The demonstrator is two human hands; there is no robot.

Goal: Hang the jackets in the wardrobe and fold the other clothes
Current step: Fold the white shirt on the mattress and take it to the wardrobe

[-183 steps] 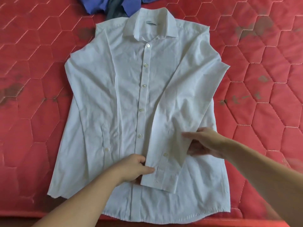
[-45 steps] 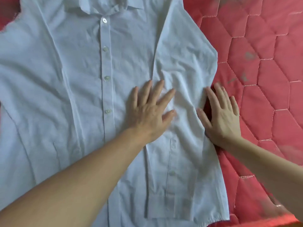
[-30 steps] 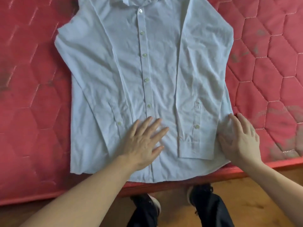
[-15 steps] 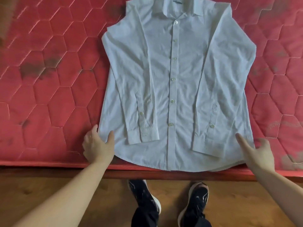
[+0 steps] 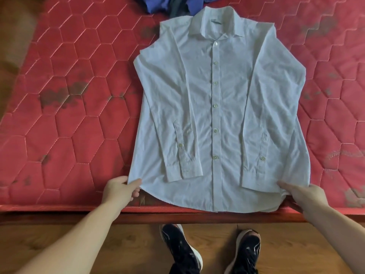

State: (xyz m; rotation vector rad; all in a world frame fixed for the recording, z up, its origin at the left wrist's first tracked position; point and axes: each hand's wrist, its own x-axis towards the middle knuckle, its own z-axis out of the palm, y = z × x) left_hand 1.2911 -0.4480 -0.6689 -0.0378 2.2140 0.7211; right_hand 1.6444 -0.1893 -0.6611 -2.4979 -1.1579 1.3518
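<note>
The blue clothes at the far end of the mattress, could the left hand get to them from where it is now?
Probably, but not freely: the left hand pinches the shirt hem at the near edge, and the blue clothes lie beyond the collar. Nothing blocks the mattress between; it would have to let go and stretch.

You see a white shirt (image 5: 217, 115) on a red hexagon-quilted mattress (image 5: 79, 115), blue clothes (image 5: 158, 4) beyond, black shoes (image 5: 181, 252) below.
</note>
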